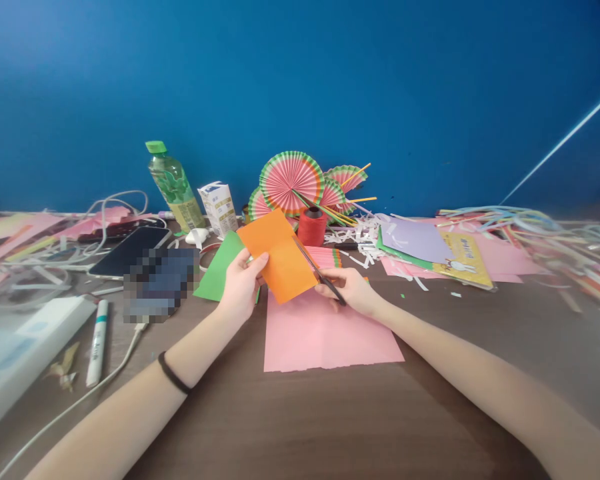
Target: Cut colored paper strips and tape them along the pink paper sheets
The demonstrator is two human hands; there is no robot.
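My left hand [243, 280] pinches the lower left edge of an orange sheet of paper [279, 260], thumb on top. In my right hand [350, 288] is a pair of scissors [336, 291], its fingers closed round the handles. The blades lie along the right edge of the orange paper. Below both hands a pink sheet [325, 340] lies flat on the table. A green sheet [219, 270] shows partly behind my left hand. Just beyond the orange paper stands a red spool of thread [312, 228].
Pleated round paper fans [291, 181] lean near the blue wall. At the left are a bottle [176, 190], a small carton [219, 208], a phone [130, 252], a marker [97, 343] and cables. Lilac paper [415, 238], a yellow packet [465, 261] and paper strips lie right.
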